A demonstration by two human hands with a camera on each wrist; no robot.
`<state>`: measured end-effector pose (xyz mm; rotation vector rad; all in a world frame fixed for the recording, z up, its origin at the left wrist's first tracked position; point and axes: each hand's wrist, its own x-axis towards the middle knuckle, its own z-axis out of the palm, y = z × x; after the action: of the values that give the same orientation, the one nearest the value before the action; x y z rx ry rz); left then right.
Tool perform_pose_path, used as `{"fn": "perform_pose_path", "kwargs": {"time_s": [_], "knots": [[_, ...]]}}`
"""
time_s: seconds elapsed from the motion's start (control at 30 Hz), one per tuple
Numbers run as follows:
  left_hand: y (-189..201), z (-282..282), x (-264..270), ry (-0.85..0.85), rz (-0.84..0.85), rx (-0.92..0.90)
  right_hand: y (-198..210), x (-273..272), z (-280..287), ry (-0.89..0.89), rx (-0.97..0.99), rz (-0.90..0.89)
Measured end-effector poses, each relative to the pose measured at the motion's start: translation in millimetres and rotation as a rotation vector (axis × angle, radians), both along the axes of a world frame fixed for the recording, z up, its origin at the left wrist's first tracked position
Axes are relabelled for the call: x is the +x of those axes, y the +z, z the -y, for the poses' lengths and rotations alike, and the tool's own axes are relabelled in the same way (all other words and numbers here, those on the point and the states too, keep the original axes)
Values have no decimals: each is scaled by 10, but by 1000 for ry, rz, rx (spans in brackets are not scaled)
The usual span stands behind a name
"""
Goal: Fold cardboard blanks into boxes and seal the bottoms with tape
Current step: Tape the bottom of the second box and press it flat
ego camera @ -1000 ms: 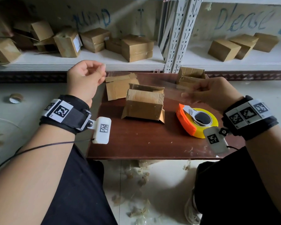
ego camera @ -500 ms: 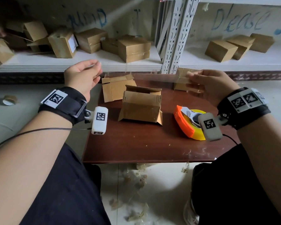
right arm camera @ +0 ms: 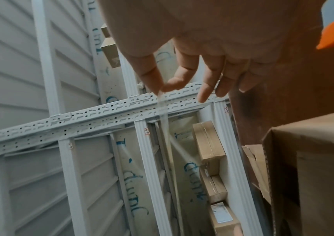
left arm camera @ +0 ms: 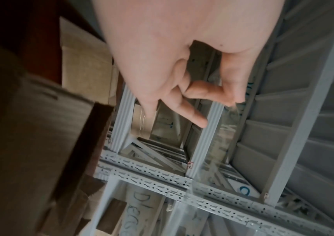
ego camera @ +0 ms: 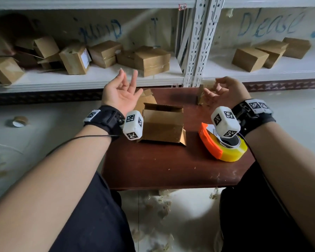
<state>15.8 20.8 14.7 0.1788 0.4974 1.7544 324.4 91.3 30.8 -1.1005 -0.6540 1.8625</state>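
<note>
While both hands are up in the air, a clear strip of tape (right arm camera: 163, 111) hangs stretched between them, and it is very hard to see in the head view. The right hand (ego camera: 224, 91) pinches one end between thumb and first finger (right arm camera: 174, 79), and its other fingers hang loose and a little spread. The left hand (ego camera: 121, 93) pinches the other end of the tape (left arm camera: 229, 127) between thumb and a bent finger (left arm camera: 204, 91), with palm up and the rest of its fingers spread.

Below the hands, in the middle of the head view, a folded box (ego camera: 162, 124) sits on the brown table (ego camera: 162, 170) with its flaps open. Just behind it, near the left hand, lies another piece of cardboard (ego camera: 145, 97). One more box (ego camera: 201, 95) stands at the back of the table, partly hidden by the right hand. Right of the middle box, a yellow tape roll (ego camera: 231, 153) in an orange holder lies on the table under the right wrist.

Across the top of the head view runs a white shelf (ego camera: 98, 77) with many small boxes (ego camera: 151, 60) on it, and more boxes sit at the upper right. At the left edge, an old tape roll (ego camera: 18, 121) lies on the floor. Torn bits of paper (ego camera: 156, 206) lie on the floor under the table, between the person's knees.
</note>
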Motion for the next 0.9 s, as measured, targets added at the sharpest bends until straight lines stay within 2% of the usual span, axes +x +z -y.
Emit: {"fn": "perform_pose_path", "kwargs": {"time_s": [0.13,0.3,0.47,0.6,0.8,0.9], "knots": [[-58,-101,266,4,71,25,-53,-81,6,-98,-78,-96],[-325,-92,379,29,14,-151,-190,-110,-28,-150,-116,-91],[-487,-40,419,78,16,-213,-244,-174,75,-70,-99,-122],[-681,8,474,106,50,-242,-317,-271,146,-102,-141,-169],[-907,3,420,116,264,-172,-432,-433,234,-78,-164,-272],[-950,6,376,109,300,-144,-447,-548,271,-71,-186,-281]]}}
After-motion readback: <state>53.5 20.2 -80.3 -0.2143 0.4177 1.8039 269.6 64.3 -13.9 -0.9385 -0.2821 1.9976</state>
